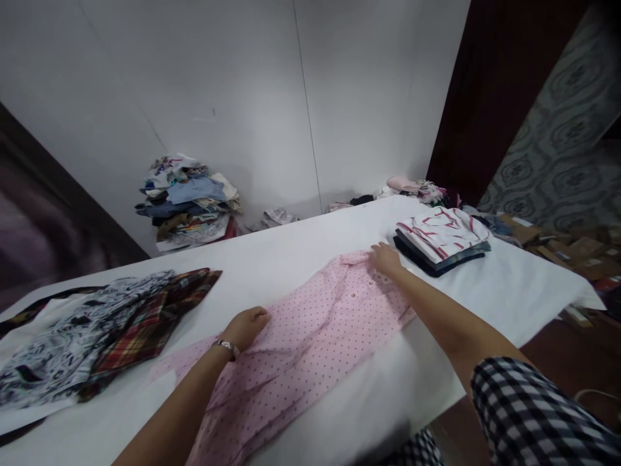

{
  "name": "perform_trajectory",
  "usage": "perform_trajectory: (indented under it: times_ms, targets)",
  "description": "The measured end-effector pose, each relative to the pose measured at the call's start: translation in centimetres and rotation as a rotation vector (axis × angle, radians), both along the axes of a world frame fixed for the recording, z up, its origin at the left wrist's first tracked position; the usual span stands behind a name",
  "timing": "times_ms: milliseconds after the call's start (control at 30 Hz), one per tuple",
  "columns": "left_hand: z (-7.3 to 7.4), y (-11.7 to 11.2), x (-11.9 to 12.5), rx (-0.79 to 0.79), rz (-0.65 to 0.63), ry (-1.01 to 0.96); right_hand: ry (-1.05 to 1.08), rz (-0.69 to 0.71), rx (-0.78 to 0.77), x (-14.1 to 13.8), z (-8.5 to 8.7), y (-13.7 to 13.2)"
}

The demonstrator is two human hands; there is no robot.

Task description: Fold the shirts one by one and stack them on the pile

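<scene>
A pink shirt with small dark dots [310, 323] lies spread across the white-covered table [272, 268], its near end hanging toward me. My left hand [246, 327], with a bracelet at the wrist, is closed on the shirt's far edge at the left. Farther right, my right hand [387, 259] pinches the shirt near its collar end, where a few buttons show. Just beyond that hand sits a folded stack, with a white and red garment [444, 230] on top of dark ones [436, 265].
Unfolded clothes, among them a plaid shirt [150, 323] and a black-and-white printed garment [87, 343], lie at the left. A tall clothes pile [189, 200] stands behind the table by the wall. Cardboard boxes [577, 249] are on the floor at right.
</scene>
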State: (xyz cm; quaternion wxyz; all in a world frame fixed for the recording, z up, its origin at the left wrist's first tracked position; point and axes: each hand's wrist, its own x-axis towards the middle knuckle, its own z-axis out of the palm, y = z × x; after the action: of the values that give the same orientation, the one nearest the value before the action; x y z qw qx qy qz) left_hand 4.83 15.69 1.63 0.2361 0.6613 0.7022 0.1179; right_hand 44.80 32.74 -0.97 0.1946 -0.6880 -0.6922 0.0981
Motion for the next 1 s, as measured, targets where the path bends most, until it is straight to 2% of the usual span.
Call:
perform_trajectory:
  times_ms: [133, 300, 433, 567, 667, 733, 833, 1000]
  targets:
    - [0.7, -0.8, -0.1, 0.055, 0.064, -0.149, -0.182, 0.304, 0.049, -2.3, 0.3, 0.5]
    - [3.0, -2.0, 0.3, 0.079, 0.110, -0.262, -0.214, 0.342, -0.032, -4.7, 0.5, 2.3]
    - [4.0, -2.5, 0.5, 0.098, 0.156, -0.288, -0.231, 0.413, -0.019, -4.4, 1.4, 2.9]
    - [3.1, -2.0, -0.4, 0.083, 0.144, -0.169, -0.210, 0.465, 0.073, -1.8, 1.5, 1.7]
    - [1.3, -1.0, -1.3, -0.008, 0.109, -0.028, -0.205, 0.556, 0.119, 0.3, 0.2, 0.3]
    - [0.3, -0.5, -1.7, -0.044, 0.095, -0.015, -0.180, 0.575, 0.123, 1.2, -0.8, -0.4]
    - [-0.3, -0.4, -2.2, -0.036, 0.107, -0.076, -0.046, 0.475, 0.066, 1.5, -1.4, -0.8]
    - [0.7, -1.6, -4.0, -0.108, 0.089, -0.138, 0.060, 0.322, 0.023, 0.5, -0.1, 0.2]
